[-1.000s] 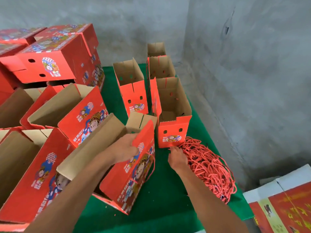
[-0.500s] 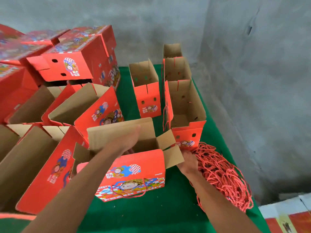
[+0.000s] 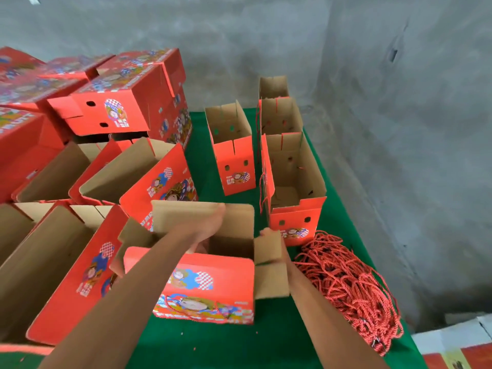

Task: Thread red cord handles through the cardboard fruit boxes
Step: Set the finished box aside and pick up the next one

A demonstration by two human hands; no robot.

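A red printed fruit box [image 3: 210, 286] stands open on the green cloth in front of me, with a thin red cord handle [image 3: 195, 314] looped across its front face. My left hand [image 3: 210, 226] reaches into the box beside the raised rear flap, and its fingers are hidden inside. My right hand [image 3: 266, 232] is mostly hidden behind the box's right side flap, with its fingertips hooked over the flap's top edge. A big pile of red cords [image 3: 351, 288] lies just right of my right forearm.
Three upright open boxes [image 3: 295, 219] stand at the back right, one with a cord hanging on its side. More open boxes [image 3: 66, 275] lean at the left and closed ones [image 3: 117, 113] are stacked behind. Grey concrete walls close the corner. Flat cartons [image 3: 458, 350] lie at the bottom right.
The box has been turned from tilted on its side to upright with its printed front facing me. My right hand left the cord pile and took the right flap.
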